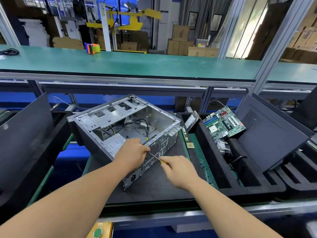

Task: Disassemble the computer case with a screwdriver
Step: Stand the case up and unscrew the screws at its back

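Note:
An open grey computer case lies on its side on a black mat, its rear panel facing me, with loose cables and a power supply inside. My left hand rests on the top rear edge of the case, fingers curled over the rim near the fan grille. My right hand grips a screwdriver with a yellow handle. Its thin metal shaft points up-left at the rear panel, where the tip is hidden by my left hand.
To the right, a black foam tray holds a green motherboard, a hard drive and a heatsink. Dark side panels lean at right, another panel at left. A green conveyor shelf runs behind.

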